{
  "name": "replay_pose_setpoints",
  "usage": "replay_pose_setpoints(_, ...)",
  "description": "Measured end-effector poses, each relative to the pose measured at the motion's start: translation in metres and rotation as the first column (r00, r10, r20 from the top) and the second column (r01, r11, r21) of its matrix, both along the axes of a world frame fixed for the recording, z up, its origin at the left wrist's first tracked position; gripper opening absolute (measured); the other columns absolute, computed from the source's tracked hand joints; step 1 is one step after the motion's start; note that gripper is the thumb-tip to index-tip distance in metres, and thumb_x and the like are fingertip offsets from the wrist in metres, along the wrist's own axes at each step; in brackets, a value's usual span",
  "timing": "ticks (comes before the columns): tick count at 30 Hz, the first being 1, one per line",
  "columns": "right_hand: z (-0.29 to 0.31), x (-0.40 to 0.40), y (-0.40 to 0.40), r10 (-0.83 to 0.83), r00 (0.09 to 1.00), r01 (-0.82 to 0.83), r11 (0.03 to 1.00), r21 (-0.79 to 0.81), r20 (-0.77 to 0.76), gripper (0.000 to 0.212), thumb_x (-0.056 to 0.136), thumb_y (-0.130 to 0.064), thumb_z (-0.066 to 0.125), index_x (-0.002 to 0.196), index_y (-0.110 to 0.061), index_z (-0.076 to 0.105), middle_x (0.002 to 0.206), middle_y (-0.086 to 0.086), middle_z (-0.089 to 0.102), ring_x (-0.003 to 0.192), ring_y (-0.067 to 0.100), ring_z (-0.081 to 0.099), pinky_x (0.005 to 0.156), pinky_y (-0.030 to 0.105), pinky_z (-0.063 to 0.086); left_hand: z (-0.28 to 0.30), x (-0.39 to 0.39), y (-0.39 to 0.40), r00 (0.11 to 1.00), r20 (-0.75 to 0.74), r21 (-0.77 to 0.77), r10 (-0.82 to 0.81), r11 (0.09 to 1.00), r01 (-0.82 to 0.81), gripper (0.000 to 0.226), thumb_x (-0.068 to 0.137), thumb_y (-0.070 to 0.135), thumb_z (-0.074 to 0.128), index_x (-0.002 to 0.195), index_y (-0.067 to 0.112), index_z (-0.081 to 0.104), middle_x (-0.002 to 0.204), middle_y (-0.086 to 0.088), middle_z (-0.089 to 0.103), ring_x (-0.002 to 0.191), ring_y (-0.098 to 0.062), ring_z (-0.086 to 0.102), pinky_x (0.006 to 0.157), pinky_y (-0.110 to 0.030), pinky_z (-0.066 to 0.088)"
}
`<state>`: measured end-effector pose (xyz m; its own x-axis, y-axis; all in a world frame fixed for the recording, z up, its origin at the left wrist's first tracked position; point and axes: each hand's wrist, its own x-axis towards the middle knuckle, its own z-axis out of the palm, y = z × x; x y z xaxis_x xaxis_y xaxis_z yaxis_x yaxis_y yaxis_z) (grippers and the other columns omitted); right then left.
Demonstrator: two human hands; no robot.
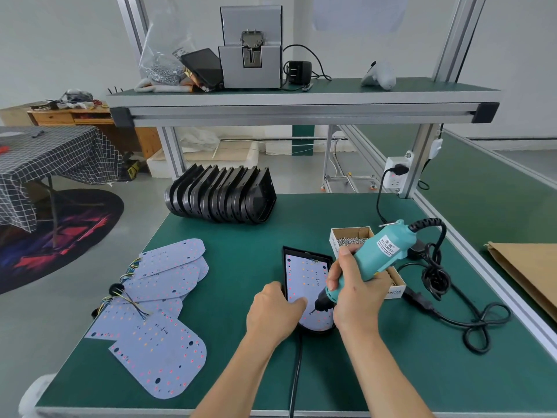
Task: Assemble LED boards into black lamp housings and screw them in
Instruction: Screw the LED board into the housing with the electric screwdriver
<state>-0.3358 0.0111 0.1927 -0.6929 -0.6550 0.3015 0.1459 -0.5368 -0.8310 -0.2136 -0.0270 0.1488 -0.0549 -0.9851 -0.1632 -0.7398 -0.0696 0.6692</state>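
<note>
while the right hand (351, 292) gripped the teal electric screwdriver (373, 257), bit down on the led board (306, 285) sitting in the black housing (284, 267) mid-table, the left hand (272, 312) curled over the housing's left edge, thumb on the board. its cord (446, 300) looped off right. spare boards (159, 297) lay left, stacked housings (221, 197) at the back. cardboard box (349, 233) held small screws.

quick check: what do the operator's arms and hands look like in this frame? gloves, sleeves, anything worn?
Both forearms are bare up to the bottom edge of the frame, with no sleeves in view. The left hand and right hand wear no gloves. No rings, watch or wrist strap show, and no markings or cables are attached to them.
</note>
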Motion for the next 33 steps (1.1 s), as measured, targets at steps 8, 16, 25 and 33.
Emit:
replay_pose_setpoints(8,0.0015,0.0004,0.0011,-0.003,1.000,0.003,1.000,0.007,0.023,0.010,0.086,-0.027,0.069,0.079,-0.033,0.065,0.052,0.004,0.051,0.041,0.020,0.039,0.044,0.025,0.038,-0.0001,-0.0008,-0.0003,1.000,0.005,0.005,-0.002,1.000,0.002,0.038,0.083,0.048,0.067,0.089,0.014,0.051,0.086,0.001,0.060,0.072,-0.020,0.054,0.057,-0.029,0.038)
replay_pose_setpoints(16,-0.0002,0.0010,0.0011,-0.007,0.999,0.008,1.000,-0.004,0.034,0.011,0.087,-0.025,0.068,0.080,-0.033,0.065,0.051,0.003,0.049,0.041,0.019,0.037,0.044,0.026,0.037,-0.0009,-0.0009,-0.0010,1.000,0.007,0.007,-0.010,1.000,0.010,0.039,0.083,0.049,0.067,0.089,0.014,0.050,0.085,0.001,0.058,0.069,-0.019,0.051,0.056,-0.029,0.037)
replay_pose_setpoints(25,0.0032,0.0029,0.0019,0.002,1.000,-0.004,0.999,0.040,0.029,0.017,0.085,-0.029,0.069,0.070,-0.031,0.063,0.052,0.002,0.049,0.042,0.017,0.039,0.044,0.024,0.037,-0.0014,-0.0004,-0.0014,1.000,0.011,0.005,-0.002,1.000,0.002,0.036,0.082,0.048,0.067,0.089,0.016,0.054,0.086,0.002,0.062,0.071,-0.017,0.055,0.056,-0.029,0.039)
replay_pose_setpoints(33,0.0027,0.0021,0.0028,0.036,0.999,-0.037,0.998,0.047,0.014,0.016,0.087,-0.028,0.069,0.073,-0.031,0.064,0.053,0.002,0.051,0.042,0.017,0.042,0.044,0.025,0.036,-0.0004,-0.0004,-0.0001,1.000,-0.008,0.004,0.003,1.000,-0.003,0.039,0.081,0.049,0.069,0.090,0.013,0.056,0.086,-0.001,0.064,0.072,-0.021,0.058,0.057,-0.030,0.041)
